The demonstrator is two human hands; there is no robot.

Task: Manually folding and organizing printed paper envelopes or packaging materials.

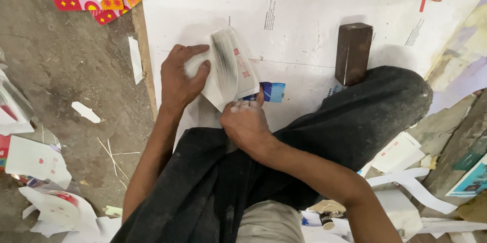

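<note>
I see my left hand (180, 78) gripping the fanned stack of white printed cards (229, 68) from its left, my right hand (247, 124) pinching its lower edge; the stack rests on the white printed surface (304, 30), near a brown block (353, 53).

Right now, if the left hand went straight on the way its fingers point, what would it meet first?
The left hand already touches the fanned stack of white cards; beyond it, probably the dark brown block.
</note>
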